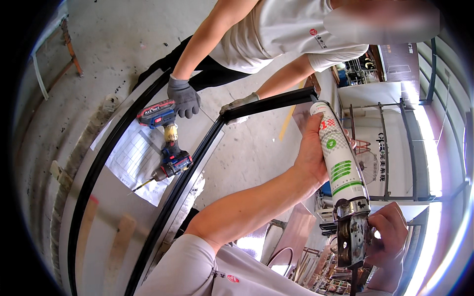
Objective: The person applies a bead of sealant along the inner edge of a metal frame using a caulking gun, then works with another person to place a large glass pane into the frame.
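Observation:
My left hand (pixel 312 150) is closed around the front of a white and green sealant cartridge (pixel 340 153), which sits in a metal caulking gun (pixel 351 232). My right hand (pixel 387 241) grips the gun's handle end. The cartridge's front end meets the tip of a black frame bar (pixel 269 106); whether the nozzle touches it I cannot tell. A co-worker's grey-gloved hand (pixel 239 106) holds the bar where it joins a long black frame side (pixel 182 190). The co-worker's other gloved hand (pixel 183 96) hangs over the far end of the frame.
A red and blue cordless drill (pixel 168 140) with a long bit lies across the frame, above a printed sheet (pixel 133 165). The second black frame side (pixel 91 190) curves along the left. Stacked materials (pixel 316 266) stand at lower right, and a metal stand (pixel 69 47) at upper left.

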A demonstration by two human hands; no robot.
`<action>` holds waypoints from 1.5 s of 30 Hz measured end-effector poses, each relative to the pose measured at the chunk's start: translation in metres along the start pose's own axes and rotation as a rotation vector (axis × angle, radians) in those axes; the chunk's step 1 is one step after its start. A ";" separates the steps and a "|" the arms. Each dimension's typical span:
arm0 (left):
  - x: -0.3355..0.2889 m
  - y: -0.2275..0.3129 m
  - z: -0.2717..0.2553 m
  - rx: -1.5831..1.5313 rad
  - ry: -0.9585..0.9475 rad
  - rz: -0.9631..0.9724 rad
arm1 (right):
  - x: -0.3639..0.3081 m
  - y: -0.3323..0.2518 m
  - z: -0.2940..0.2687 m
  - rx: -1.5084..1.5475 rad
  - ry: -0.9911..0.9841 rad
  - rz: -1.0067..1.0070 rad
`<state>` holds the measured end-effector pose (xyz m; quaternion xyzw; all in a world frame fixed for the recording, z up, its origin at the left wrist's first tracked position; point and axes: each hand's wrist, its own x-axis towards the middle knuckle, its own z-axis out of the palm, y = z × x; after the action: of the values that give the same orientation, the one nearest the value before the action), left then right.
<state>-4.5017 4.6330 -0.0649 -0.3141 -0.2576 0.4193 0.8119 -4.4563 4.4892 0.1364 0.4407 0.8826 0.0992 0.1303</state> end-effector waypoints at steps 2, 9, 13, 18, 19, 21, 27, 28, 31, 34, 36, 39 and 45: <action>-0.001 -0.001 -0.001 0.005 -0.017 -0.021 | -0.002 -0.003 -0.002 0.011 -0.008 -0.003; 0.011 -0.042 0.008 0.140 -0.033 -0.230 | -0.054 -0.014 0.007 0.114 0.005 0.026; 0.017 -0.083 0.000 0.325 -0.002 -0.338 | -0.124 -0.017 0.057 0.139 0.144 0.339; 0.029 -0.116 -0.036 0.520 0.099 -0.406 | -0.186 0.000 0.150 0.430 0.392 0.537; 0.032 -0.121 -0.046 0.502 0.087 -0.428 | -0.193 0.005 0.168 0.476 0.479 0.544; 0.040 -0.133 -0.068 0.400 0.130 -0.438 | -0.205 0.017 0.202 0.601 0.542 0.588; 0.094 -0.156 -0.149 0.322 0.050 -0.465 | -0.230 0.077 0.308 1.275 0.660 0.830; 0.110 -0.158 -0.163 0.323 0.095 -0.458 | -0.232 0.091 0.324 1.444 0.673 0.856; 0.164 -0.155 -0.193 0.564 0.083 -0.305 | -0.237 0.141 0.348 1.790 0.683 0.811; 0.217 -0.158 -0.205 0.729 0.092 -0.092 | -0.229 0.195 0.346 1.447 0.898 0.532; 0.248 -0.158 -0.202 0.838 0.049 -0.028 | -0.234 0.227 0.328 1.239 1.018 0.463; 0.305 -0.163 -0.198 0.931 0.086 0.103 | -0.222 0.293 0.321 1.198 1.189 0.440; 0.401 -0.153 -0.201 1.080 0.042 0.201 | -0.185 0.404 0.369 1.427 1.247 0.545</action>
<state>-4.0786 4.8430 -0.0262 0.1160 0.0418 0.5612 0.8185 -3.9279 4.6015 -0.0696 0.4730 0.5145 -0.2153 -0.6821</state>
